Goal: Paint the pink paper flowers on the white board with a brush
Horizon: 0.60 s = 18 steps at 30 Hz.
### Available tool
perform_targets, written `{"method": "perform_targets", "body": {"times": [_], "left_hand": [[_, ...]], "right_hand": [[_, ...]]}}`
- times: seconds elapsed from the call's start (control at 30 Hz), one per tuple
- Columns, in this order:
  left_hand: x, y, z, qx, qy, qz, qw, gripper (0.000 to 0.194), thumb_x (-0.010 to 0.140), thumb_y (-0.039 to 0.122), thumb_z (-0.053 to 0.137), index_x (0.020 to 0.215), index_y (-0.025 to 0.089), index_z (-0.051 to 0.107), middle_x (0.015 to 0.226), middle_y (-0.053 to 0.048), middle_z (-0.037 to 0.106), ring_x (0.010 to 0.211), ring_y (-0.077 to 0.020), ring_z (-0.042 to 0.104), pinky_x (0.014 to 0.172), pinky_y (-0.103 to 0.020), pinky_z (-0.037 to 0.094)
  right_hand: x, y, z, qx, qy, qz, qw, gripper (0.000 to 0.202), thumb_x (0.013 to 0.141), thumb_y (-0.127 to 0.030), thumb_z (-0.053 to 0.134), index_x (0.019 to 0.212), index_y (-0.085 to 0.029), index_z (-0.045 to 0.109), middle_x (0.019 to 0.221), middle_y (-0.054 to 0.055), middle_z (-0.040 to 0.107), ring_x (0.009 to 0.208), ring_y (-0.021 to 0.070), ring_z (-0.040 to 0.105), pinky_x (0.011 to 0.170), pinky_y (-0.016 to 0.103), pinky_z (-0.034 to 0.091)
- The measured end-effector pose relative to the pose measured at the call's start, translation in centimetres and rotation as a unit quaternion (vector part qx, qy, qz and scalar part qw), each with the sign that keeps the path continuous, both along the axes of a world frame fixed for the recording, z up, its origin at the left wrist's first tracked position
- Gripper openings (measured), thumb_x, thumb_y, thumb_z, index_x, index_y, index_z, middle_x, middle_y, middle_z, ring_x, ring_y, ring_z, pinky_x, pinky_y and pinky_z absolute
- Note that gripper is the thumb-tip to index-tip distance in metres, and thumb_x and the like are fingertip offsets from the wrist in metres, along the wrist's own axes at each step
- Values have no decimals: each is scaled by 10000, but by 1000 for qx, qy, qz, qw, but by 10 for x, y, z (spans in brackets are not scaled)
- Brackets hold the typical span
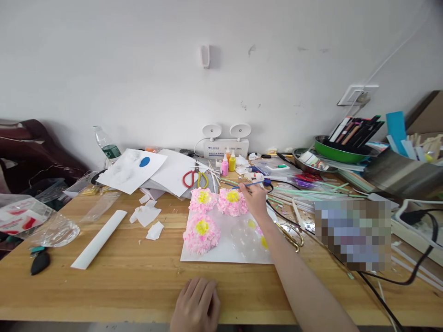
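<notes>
My right hand (253, 197) is closed on a thin blue stick (258, 183), held level above the back-right pink flower (233, 202). Two more pink flowers with yellow centres, one at the back left (203, 200) and one at the front left (201, 234), lie on a white sheet (224, 254). Clear, shiny glue-like patches (244, 235) with yellow spots cover the sheet's right part, partly behind my right forearm. Near the table's front edge rests my left hand (197, 302), its fingers curled in and their tips hidden.
Red- and yellow-handled scissors (195, 179) and small paint bottles (228, 164) stand or lie behind the flowers. Gold scissors (292, 236) are right of my forearm. A white paper roll (99, 240) and torn paper (145, 214) lie left. Cables (374, 293) cross the right side.
</notes>
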State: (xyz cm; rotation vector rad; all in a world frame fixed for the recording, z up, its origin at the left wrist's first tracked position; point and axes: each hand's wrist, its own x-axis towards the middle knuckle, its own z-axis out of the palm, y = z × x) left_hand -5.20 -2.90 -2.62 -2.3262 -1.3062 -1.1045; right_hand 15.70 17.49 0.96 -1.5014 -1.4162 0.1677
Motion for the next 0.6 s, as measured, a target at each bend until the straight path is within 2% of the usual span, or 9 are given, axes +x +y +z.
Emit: {"method": "perform_targets", "body": {"times": [0.17, 0.33, 0.47, 0.6], "left_hand": [[0, 0, -1, -7, -6, -2, 1000, 173, 808, 66, 432, 864, 180, 549, 678, -7, 607, 652, -142, 573, 660, -269, 465], [-1, 0, -2, -9, 2, -2, 1000, 172, 803, 63, 439, 872, 177, 547, 678, -9, 603, 653, -144, 572, 662, -273, 468], [-2, -1, -3, -7, 5, -3, 1000, 170, 809, 70, 433, 872, 176, 549, 682, -13, 607, 657, -148, 573, 662, -274, 466], [-2, -2, -3, -10, -4, -5, 1000, 176, 805, 62, 435, 876, 175, 550, 692, -10, 613, 662, -144, 573, 670, -272, 464]], "right_hand": [[1, -3, 2, 23, 0, -8, 1000, 363, 821, -435, 459, 624, -193, 646, 761, 60, 700, 863, 232, 573, 847, 389, 277], [2, -6, 1, 34, 5, 0, 999, 390, 830, -437, 437, 583, -197, 618, 670, 48, 680, 802, 214, 577, 849, 387, 279], [1, -9, 2, 44, 10, 8, 999, 379, 821, -442, 451, 585, -202, 625, 726, 54, 697, 829, 221, 584, 857, 392, 280], [0, -13, 5, 47, 22, 27, 998, 399, 829, -437, 447, 545, -208, 608, 665, 35, 681, 770, 203, 599, 808, 361, 335]]}}
